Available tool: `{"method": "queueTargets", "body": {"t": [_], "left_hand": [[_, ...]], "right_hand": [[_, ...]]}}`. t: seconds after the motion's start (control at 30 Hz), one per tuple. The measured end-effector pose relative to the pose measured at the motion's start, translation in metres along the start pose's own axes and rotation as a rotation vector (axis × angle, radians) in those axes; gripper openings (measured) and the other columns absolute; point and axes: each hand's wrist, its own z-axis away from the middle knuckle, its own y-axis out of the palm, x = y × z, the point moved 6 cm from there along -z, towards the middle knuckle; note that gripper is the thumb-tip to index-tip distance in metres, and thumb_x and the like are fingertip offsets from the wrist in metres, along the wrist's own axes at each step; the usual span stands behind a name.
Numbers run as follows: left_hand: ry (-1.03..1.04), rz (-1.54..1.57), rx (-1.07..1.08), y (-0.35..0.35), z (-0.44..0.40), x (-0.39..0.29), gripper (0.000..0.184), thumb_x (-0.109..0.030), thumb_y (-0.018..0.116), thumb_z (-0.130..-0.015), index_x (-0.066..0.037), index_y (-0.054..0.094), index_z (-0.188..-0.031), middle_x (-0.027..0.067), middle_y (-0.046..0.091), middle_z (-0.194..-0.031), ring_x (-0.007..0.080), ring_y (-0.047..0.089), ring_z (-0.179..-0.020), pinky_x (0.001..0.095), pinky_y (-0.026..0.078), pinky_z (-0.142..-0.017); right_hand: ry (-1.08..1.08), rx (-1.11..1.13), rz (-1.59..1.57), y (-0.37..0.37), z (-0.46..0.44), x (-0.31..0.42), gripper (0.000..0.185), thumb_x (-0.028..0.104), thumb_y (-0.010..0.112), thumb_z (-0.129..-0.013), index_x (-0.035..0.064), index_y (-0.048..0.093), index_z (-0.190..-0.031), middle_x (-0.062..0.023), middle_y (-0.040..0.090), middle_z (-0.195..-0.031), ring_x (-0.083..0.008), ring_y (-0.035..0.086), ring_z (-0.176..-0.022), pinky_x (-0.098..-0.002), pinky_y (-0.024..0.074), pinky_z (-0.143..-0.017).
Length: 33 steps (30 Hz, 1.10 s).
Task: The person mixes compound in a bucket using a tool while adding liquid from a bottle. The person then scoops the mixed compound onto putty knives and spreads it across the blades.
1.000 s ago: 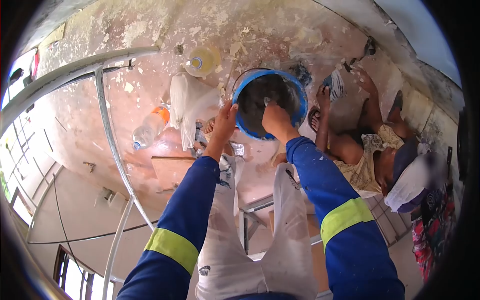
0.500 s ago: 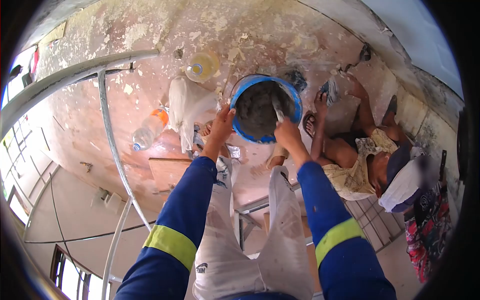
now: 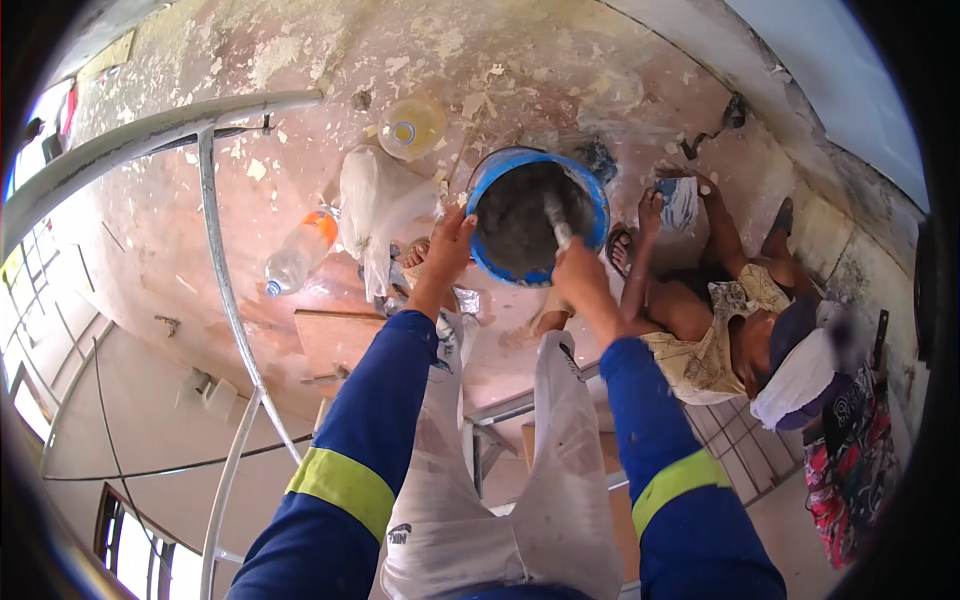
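A blue bucket (image 3: 600, 215) holds dark grey wet mix (image 3: 512, 222). My left hand (image 3: 447, 247) is closed on the bucket's near-left rim. My right hand (image 3: 582, 278) is wrapped round a grey-smeared stirring tool (image 3: 558, 220) at the bucket's near-right side. The tool slants into the mix, which hides its lower end, so I cannot tell its exact kind. Left of the bucket is a whitish plastic bag (image 3: 365, 195).
A person (image 3: 720, 335) sits at the right, holding a blue-and-white piece (image 3: 678, 204). A yellowish jug (image 3: 412, 128) and a clear bottle with an orange label (image 3: 300, 255) are at the left. Metal railing (image 3: 225, 270) runs along the left; a brown board (image 3: 335, 345) lies nearby.
The tool in my right hand has shifted slightly within the mix, and my right forearm has moved a little. The seated person's hands now hold the blue-and-white piece flatter.
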Motion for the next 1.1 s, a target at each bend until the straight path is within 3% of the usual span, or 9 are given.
{"method": "queueTargets", "body": {"t": [0.1,0.2,0.33,0.47,0.67,0.87,0.97,1.07,1.1], "left_hand": [[0.011,0.015,-0.008,0.003,0.000,-0.001,0.052,-0.041,0.052,-0.106,-0.012,0.050,-0.149,0.0069,0.070,-0.103,0.0133,0.070,-0.073,0.0300,0.061,-0.064],[0.051,0.000,-0.027,0.002,0.000,0.008,0.052,-0.042,0.054,-0.106,-0.013,0.050,-0.149,0.0061,0.070,-0.101,0.0128,0.068,-0.072,0.0305,0.061,-0.064],[0.067,-0.013,-0.052,0.001,-0.009,0.018,0.054,-0.043,0.055,-0.105,-0.014,0.048,-0.151,0.0053,0.069,-0.099,0.0127,0.068,-0.071,0.0308,0.061,-0.064],[-0.005,0.044,0.046,0.002,-0.005,0.008,0.056,-0.043,0.055,-0.105,-0.015,0.045,-0.153,0.0068,0.071,-0.099,0.0137,0.070,-0.073,0.0308,0.061,-0.063],[0.013,0.104,0.017,0.004,-0.005,0.006,0.052,-0.041,0.055,-0.106,-0.014,0.050,-0.149,0.0046,0.071,-0.096,0.0115,0.069,-0.071,0.0286,0.060,-0.063],[0.006,0.065,0.042,0.003,0.002,-0.004,0.052,-0.040,0.053,-0.107,-0.013,0.049,-0.150,0.0036,0.069,-0.094,0.0110,0.067,-0.068,0.0292,0.060,-0.063],[0.030,0.070,-0.034,0.004,0.003,-0.004,0.043,-0.033,0.053,-0.107,-0.012,0.054,-0.144,0.0039,0.064,-0.087,0.0091,0.062,-0.063,0.0247,0.054,-0.051],[-0.087,0.028,-0.026,0.001,-0.005,0.059,0.052,-0.042,0.051,-0.107,-0.014,0.048,-0.150,0.0056,0.068,-0.094,0.0138,0.069,-0.070,0.0312,0.063,-0.063],[-0.065,0.136,-0.080,0.015,0.028,0.032,0.052,-0.043,0.051,-0.107,-0.013,0.048,-0.148,0.0059,0.068,-0.095,0.0147,0.070,-0.076,0.0321,0.063,-0.066]], "right_hand": [[-0.131,0.005,0.185,0.021,-0.056,-0.013,0.031,0.016,0.057,-0.091,-0.0074,0.056,-0.112,-0.0282,0.072,-0.102,-0.0430,0.072,-0.095,-0.0502,0.0570,-0.085],[-0.097,-0.004,0.155,0.052,-0.035,0.000,0.031,0.014,0.058,-0.089,-0.0079,0.059,-0.112,-0.0297,0.071,-0.106,-0.0419,0.071,-0.100,-0.0497,0.0570,-0.086],[-0.163,0.142,-0.049,0.077,-0.008,0.028,0.032,0.014,0.057,-0.091,-0.0090,0.062,-0.112,-0.0355,0.067,-0.111,-0.0461,0.066,-0.109,-0.0496,0.0540,-0.093],[-0.079,0.233,-0.191,0.036,0.020,0.016,0.035,0.021,0.055,-0.095,-0.0069,0.062,-0.115,-0.0352,0.066,-0.113,-0.0497,0.063,-0.110,-0.0520,0.0497,-0.096],[0.011,-0.024,-0.266,0.029,-0.045,-0.018,0.041,0.030,0.051,-0.100,-0.0051,0.057,-0.119,-0.0328,0.067,-0.111,-0.0496,0.063,-0.109,-0.0536,0.0494,-0.094],[-0.127,-0.038,-0.187,0.074,-0.049,0.057,0.035,0.018,0.058,-0.094,-0.0093,0.057,-0.116,-0.0358,0.068,-0.100,-0.0502,0.067,-0.100,-0.0546,0.0539,-0.088],[-0.248,0.088,-0.137,0.077,-0.026,0.052,0.035,0.018,0.058,-0.094,-0.0078,0.056,-0.118,-0.0355,0.068,-0.104,-0.0507,0.066,-0.101,-0.0555,0.0528,-0.090],[-0.336,0.182,-0.106,0.061,-0.003,0.030,0.036,0.019,0.055,-0.096,-0.0077,0.056,-0.120,-0.0331,0.069,-0.107,-0.0497,0.067,-0.100,-0.0549,0.0527,-0.088],[-0.349,0.217,-0.098,0.060,0.006,0.020,0.037,0.019,0.053,-0.097,-0.0078,0.056,-0.122,-0.0320,0.069,-0.107,-0.0492,0.067,-0.099,-0.0547,0.0528,-0.088]]}}
